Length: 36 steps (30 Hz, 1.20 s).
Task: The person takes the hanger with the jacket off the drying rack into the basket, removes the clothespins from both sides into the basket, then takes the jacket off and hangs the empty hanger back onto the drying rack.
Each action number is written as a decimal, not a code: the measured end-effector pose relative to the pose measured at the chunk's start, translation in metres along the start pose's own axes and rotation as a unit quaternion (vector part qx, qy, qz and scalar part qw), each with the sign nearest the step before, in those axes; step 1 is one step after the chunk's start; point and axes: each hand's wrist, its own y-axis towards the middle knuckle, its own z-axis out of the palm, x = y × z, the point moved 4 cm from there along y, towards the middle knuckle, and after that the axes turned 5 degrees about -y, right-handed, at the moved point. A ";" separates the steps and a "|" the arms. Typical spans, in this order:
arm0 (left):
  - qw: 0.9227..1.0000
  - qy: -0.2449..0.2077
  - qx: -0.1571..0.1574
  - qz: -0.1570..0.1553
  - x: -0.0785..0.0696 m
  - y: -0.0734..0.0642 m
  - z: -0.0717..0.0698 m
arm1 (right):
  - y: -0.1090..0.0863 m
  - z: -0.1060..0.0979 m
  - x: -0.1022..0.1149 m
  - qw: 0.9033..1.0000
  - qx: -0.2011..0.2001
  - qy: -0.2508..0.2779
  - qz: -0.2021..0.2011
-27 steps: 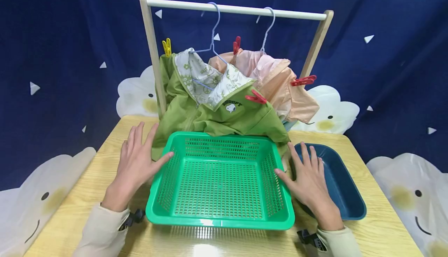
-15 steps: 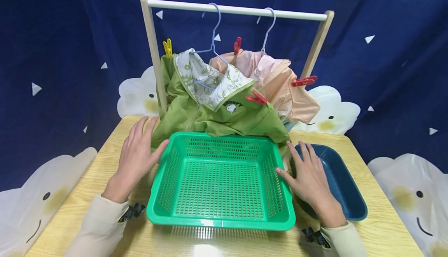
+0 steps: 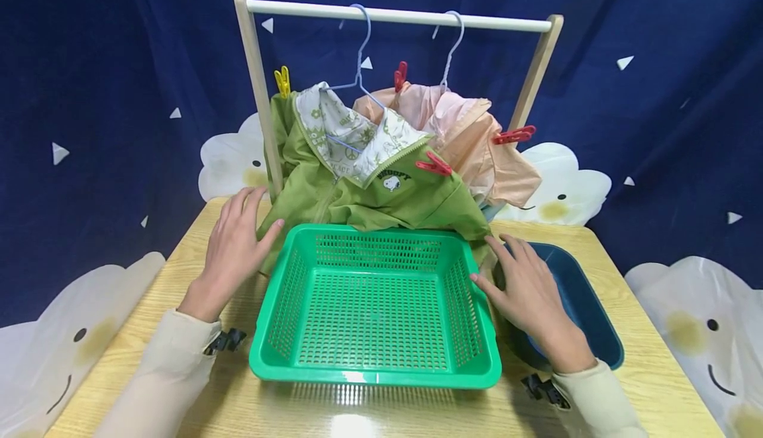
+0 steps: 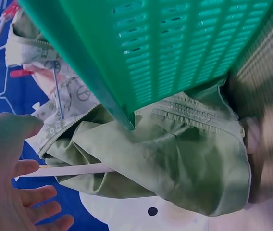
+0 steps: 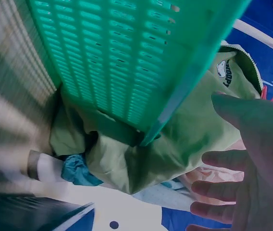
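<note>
From left to right along a wood-grain worktop (image 3: 157, 299), a person's left hand (image 3: 231, 249) is held with its grip spread, thumb apart from the fingers, holding nothing, just beside the left rim of an empty green basket (image 3: 366, 377) and near a green hooded jacket (image 3: 417, 206). The jacket hangs on a lilac hanger (image 3: 359, 79) from a small rack, its lower part spilling behind the basket, with a yellow clothespin (image 3: 283, 82) and a red one on it. Its creased fabric looks light, limp and perhaps a little slippery; it would likely bunch, so the shoulders seem the steadier hold. The basket, at the centre, faces the person; it appears to be thin perforated plastic, light and fairly stiff, best taken by the middles of its two side rims. Behind, toward the right, hangs a soft-looking peach garment (image 3: 471, 153). The right hand (image 3: 530, 292) is beside the basket's right rim, its grip also spread and holding nothing, partly over a dark blue tray (image 3: 587, 305) that looks rigid and smooth.
</note>
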 end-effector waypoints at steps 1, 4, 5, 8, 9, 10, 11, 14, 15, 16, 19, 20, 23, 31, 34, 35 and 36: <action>1.000 0.000 -0.001 0.000 0.000 0.002 0.000 | 0.002 -0.002 0.001 1.000 -0.008 0.001 -0.004; 1.000 -0.003 -0.009 0.001 0.001 0.008 -0.001 | 0.007 -0.006 0.003 1.000 -0.022 0.005 -0.012; 1.000 -0.003 -0.012 0.002 0.001 0.010 -0.001 | 0.009 -0.008 0.004 1.000 -0.023 0.005 -0.013; 1.000 -0.006 -0.021 0.005 0.001 0.016 -0.003 | 0.013 -0.012 0.007 0.999 -0.028 0.002 -0.017; 1.000 -0.007 -0.023 0.005 0.001 0.018 -0.003 | 0.015 -0.014 0.007 0.999 -0.030 0.001 -0.018; 1.000 -0.009 -0.027 0.004 0.001 0.020 -0.004 | 0.017 -0.015 0.008 0.999 -0.033 0.001 -0.020; 0.999 -0.011 -0.030 0.003 0.001 0.023 -0.005 | 0.019 -0.017 0.009 0.999 -0.036 0.002 -0.022; 0.999 -0.019 -0.038 -0.003 0.000 0.030 -0.007 | 0.024 -0.020 0.012 0.999 -0.044 0.010 -0.027; 0.999 -0.022 -0.039 -0.006 -0.001 0.032 -0.007 | 0.026 -0.022 0.013 0.998 -0.046 0.013 -0.028; 0.999 -0.025 -0.039 -0.010 -0.001 0.034 -0.007 | 0.027 -0.022 0.014 0.998 -0.047 0.016 -0.028; 0.998 -0.034 -0.040 -0.022 -0.002 0.041 -0.007 | 0.031 -0.024 0.016 0.998 -0.048 0.022 -0.027; 0.998 -0.037 -0.042 -0.026 -0.002 0.043 -0.007 | 0.033 -0.025 0.017 0.998 -0.049 0.024 -0.026; 0.997 -0.046 -0.048 -0.040 -0.001 0.051 -0.008 | 0.038 -0.026 0.018 0.998 -0.056 0.029 -0.026; 0.994 -0.058 -0.051 -0.074 0.005 0.068 -0.011 | 0.051 -0.033 0.025 0.994 -0.091 0.051 -0.035; 0.994 -0.063 -0.052 -0.077 0.005 0.076 -0.013 | 0.057 -0.036 0.028 0.993 -0.098 0.059 -0.038; 0.994 -0.065 -0.053 -0.076 0.005 0.078 -0.013 | 0.059 -0.037 0.029 0.993 -0.098 0.061 -0.038; 0.994 -0.066 -0.053 -0.075 0.005 0.081 -0.013 | 0.061 -0.037 0.030 0.992 -0.099 0.062 -0.038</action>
